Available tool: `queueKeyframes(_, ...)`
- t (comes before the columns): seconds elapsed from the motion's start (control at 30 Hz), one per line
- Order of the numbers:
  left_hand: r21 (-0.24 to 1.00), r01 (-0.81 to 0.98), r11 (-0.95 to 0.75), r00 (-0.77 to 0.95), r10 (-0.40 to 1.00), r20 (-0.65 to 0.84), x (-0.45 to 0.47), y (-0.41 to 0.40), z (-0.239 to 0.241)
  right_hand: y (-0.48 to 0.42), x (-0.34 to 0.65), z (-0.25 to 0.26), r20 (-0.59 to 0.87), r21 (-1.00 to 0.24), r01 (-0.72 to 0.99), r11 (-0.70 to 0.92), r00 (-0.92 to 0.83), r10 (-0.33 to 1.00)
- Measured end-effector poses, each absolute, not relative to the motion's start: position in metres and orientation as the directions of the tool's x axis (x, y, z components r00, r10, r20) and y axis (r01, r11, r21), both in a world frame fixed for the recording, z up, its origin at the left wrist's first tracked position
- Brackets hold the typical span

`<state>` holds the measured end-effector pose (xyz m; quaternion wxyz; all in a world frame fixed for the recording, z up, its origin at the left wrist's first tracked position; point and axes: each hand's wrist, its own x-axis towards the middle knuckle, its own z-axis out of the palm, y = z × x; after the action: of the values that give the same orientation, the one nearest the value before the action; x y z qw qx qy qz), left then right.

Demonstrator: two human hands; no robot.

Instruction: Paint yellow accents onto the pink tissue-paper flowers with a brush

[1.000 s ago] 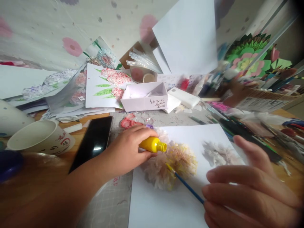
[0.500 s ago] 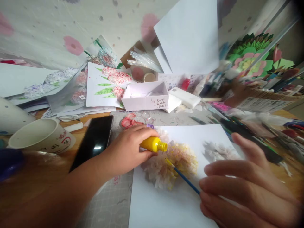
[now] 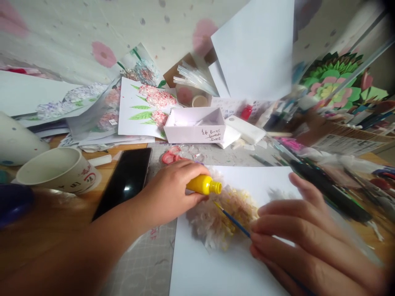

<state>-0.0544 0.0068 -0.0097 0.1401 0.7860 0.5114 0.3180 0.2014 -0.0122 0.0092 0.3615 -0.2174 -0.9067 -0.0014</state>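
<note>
My left hand [image 3: 175,191] is wrapped round a small yellow paint bottle [image 3: 202,184], tilted with its uncapped mouth to the right. In my right hand [image 3: 302,230] is a thin blue paintbrush [image 3: 235,223], pinched between thumb and fingers. Its yellow-coated tip is over a ruffled paper flower [image 3: 212,224], just below the bottle's mouth; I cannot tell whether it touches the petals. The petals are white and pale pink with yellow dabs on the right side. The flower lies on a white sheet [image 3: 197,271]. A smaller white flower [image 3: 279,193] is partly behind my right hand.
Left of my arm lie a black phone [image 3: 128,176] and a paper cup [image 3: 58,170]. Behind the sheet stand a white box [image 3: 194,125] and a picture of red-dabbed flowers [image 3: 145,107]. Red-handled scissors [image 3: 171,155] rest on the grey mat [image 3: 145,263]. Brushes and pens crowd the right.
My right hand has moved left, and the brush tip is slightly nearer the bottle's mouth. The view has shifted a little. Both hands keep their hold.
</note>
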Motion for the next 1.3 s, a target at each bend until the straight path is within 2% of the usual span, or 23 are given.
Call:
queueKeyframes(0.23, 0.547, 0.718, -0.43, 0.263, 0.896, 0.359, -0.056, 0.008, -0.01, -0.01, 0.196, 0.009, 0.696, -0.129, 0.419, 0.899, -0.607, 0.383)
queueKeyframes(0.4, 0.542, 0.718, -0.436, 0.268, 0.892, 0.364, -0.056, 0.008, -0.01, -0.011, 0.193, 0.008, 0.721, -0.168, 0.417, 0.893, -0.566, 0.4)
queueKeyframes(0.7, 0.542, 0.723, -0.429, 0.264, 0.896, 0.357, -0.057, 0.007, -0.012, 0.005, 0.205, 0.018, 0.578, -0.255, 0.367, 0.895, -0.684, 0.445)
queueKeyframes(0.87, 0.542, 0.722, -0.43, 0.266, 0.896, 0.357, -0.058, 0.008, -0.014, 0.008, 0.203, 0.014, 0.598, -0.421, 0.446, 0.79, -0.518, 0.611)
queueKeyframes(0.97, 0.544, 0.72, -0.43, 0.267, 0.896, 0.355, -0.057, 0.008, -0.015, 0.01, 0.198, 0.013, 0.546, -0.495, 0.476, 0.727, -0.48, 0.687)
queueKeyframes(1.17, 0.58, 0.715, -0.39, 0.249, 0.917, 0.311, -0.058, 0.009, -0.013, 0.018, 0.193, 0.016, 0.491, -0.658, 0.437, 0.613, -0.368, 0.79)
queueKeyframes(1.3, 0.579, 0.717, -0.388, 0.244, 0.918, 0.313, -0.059, 0.009, -0.012, 0.022, 0.191, 0.017, 0.449, -0.683, 0.432, 0.588, -0.388, 0.805)
